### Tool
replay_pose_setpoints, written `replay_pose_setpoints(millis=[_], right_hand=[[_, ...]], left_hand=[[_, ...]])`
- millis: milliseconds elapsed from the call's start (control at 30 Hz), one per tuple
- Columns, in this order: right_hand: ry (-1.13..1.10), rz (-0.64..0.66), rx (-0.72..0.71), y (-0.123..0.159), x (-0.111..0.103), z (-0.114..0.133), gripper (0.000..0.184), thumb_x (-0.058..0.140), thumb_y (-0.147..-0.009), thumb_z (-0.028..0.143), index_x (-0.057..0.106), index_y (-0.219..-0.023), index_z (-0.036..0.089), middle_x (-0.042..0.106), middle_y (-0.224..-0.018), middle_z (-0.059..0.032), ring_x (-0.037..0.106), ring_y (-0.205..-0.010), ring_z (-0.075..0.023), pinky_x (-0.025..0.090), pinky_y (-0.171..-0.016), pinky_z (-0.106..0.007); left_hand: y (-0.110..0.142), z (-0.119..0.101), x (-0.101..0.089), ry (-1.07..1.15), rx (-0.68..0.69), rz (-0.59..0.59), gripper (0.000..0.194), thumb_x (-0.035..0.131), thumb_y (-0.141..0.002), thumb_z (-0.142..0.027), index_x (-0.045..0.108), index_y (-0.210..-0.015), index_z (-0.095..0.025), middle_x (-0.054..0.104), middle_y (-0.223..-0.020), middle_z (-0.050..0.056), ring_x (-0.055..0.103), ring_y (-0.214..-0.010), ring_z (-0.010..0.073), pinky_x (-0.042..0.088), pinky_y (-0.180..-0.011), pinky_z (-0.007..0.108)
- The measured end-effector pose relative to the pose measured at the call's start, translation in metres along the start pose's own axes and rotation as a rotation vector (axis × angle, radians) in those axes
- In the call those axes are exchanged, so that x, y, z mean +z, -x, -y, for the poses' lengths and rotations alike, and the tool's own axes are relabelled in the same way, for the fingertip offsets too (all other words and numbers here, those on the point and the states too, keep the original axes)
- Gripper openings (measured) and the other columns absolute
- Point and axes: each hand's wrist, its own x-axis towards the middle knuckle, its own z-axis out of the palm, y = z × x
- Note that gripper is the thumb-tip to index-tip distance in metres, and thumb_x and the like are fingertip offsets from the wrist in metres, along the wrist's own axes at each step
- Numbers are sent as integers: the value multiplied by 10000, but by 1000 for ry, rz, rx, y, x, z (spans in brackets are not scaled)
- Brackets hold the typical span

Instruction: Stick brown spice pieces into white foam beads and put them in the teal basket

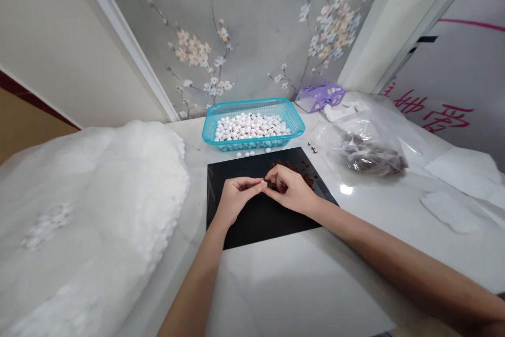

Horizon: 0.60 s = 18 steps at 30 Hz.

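My left hand [236, 199] and my right hand [288, 190] meet above a black board [256, 224], their fingertips pinching a small dark piece [271, 184] from both sides. Most of that piece is hidden by my fingers. Just beyond my right hand lies a scattered heap of brown bits [295, 170] on the board. A teal plastic basket [253, 143] full of white beads [250, 126] stands past the board's far edge. A few loose white beads [245, 153] lie between the basket and the board.
The white marble tabletop [300, 284] holds a large clear bag of white beads [90, 211] on the left. To the right lie a clear plastic bag of brown material [371, 153] and white paper sheets [461, 171]. A purple tissue box [320, 97] stands against the floral wall panel [252, 37].
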Motion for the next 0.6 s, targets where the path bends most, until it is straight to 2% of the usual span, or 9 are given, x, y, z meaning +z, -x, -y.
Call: replay_pose_setpoints(millis=[100,333,600], right_hand=[[-9,-56,23,2,3,-2,245,599,-784,308,475,-967,200,506,-761,19,426,-433,-44,404,-425,-191],[23,-118,-9,1,4,0,169,596,-771,237,504,-911,217,522,-715,24,461,-473,-73,432,-479,-215],[74,-102,-65,1,3,1,67,560,-816,237,542,-869,200,556,-770,-7,432,-469,-69,407,-458,-215]], left_hand=[[0,-1,0,9,-9,0,202,771,-599,-291,744,-756,-168,726,-735,47,623,-650,135,477,-614,225],[0,-1,-2,72,-8,32,233,773,-601,-264,738,-816,-181,732,-863,53,644,-797,164,486,-726,242],[-1,-2,-2,54,-10,34,225,766,-608,-277,739,-804,-171,729,-796,50,622,-692,136,472,-665,235]])
